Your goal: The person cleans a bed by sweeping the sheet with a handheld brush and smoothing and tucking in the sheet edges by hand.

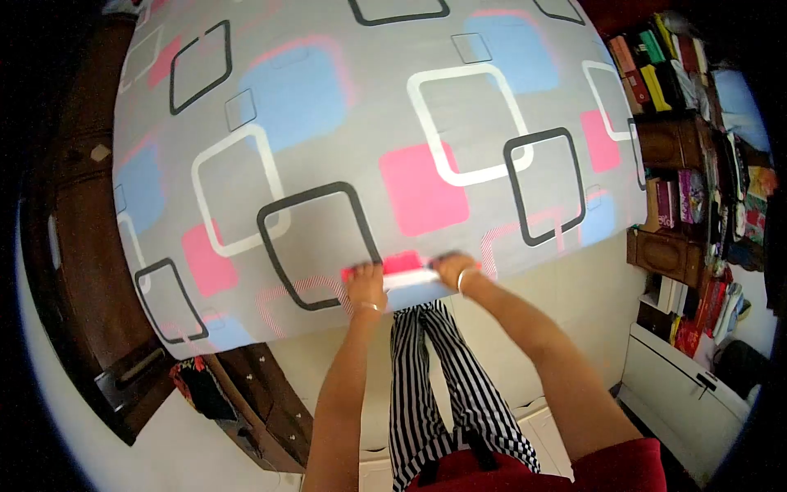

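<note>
A large grey bedsheet [344, 148] with pink and blue patches and black and white rounded outlines covers the bed in front of me. At its near edge, a pink-and-white strip [402, 277] stretches between my hands; I cannot tell whether it is a fold of the sheet or a separate cloth. My left hand [366, 283] is closed over the strip's left end, with the knuckles up. My right hand [456, 269], slightly blurred, is closed at the right end, near a small dark spot. A light bangle circles each wrist.
Wooden shelves [668, 143] with books and boxes stand along the right. A white cabinet [680, 402] is at lower right. Dark wooden furniture [74, 205] runs along the left, with dark cloth [205, 389] near it. Pale floor [557, 303] shows around my striped trousers [418, 385].
</note>
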Tool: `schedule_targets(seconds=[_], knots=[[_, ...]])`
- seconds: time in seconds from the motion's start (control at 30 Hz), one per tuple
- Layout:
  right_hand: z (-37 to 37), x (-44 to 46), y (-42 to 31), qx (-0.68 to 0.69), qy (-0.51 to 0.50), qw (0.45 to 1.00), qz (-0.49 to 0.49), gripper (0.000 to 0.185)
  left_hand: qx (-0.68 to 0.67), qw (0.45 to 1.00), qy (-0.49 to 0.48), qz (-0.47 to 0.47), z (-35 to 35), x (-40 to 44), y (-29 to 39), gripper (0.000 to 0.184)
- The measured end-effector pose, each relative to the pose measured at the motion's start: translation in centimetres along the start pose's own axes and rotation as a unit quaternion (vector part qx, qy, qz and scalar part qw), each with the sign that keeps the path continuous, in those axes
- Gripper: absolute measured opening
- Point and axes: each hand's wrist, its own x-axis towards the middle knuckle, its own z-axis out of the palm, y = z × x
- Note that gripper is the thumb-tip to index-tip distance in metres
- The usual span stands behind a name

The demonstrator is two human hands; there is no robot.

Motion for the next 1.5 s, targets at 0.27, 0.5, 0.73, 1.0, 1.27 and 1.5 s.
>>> schedule_targets(seconds=[0.27, 0.5, 0.73, 1.0, 1.27, 1.5], knots=[[5.6, -7.8, 0.3, 0.053, -0.175, 0.982, 0.039, 0.033, -0.075, 0.967, -0.234, 0.065, 6.5, -7.7, 3.7, 0.041], [-1.1, -7.8, 11.5, 0.048, 0.148, 0.988, 0.017, 0.028, 0.011, 0.995, 0.024, 0.094, -2.8, 5.4, 10.4, 0.046], [4.9, -17.5, 17.6, 0.09, -0.013, 0.992, 0.089, 0.035, 0.024, 0.956, -0.279, 0.086, 0.6, 3.8, 23.6, 0.037], [6.9, -37.2, 22.2, 0.193, -0.161, 0.968, 0.007, 0.044, 0.0, 0.943, -0.313, 0.111, -7.8, -7.1, 36.8, 0.035], [5.6, -46.7, 24.6, 0.293, 0.028, 0.955, -0.026, 0.035, -0.114, 0.967, 0.0, 0.229, -16.3, -7.8, 40.4, 0.039], [3.8, -52.7, 20.1, 0.321, 0.235, 0.914, 0.08, 0.031, -0.27, 0.927, 0.12, 0.228, -21.3, -7.2, 43.1, 0.042]])
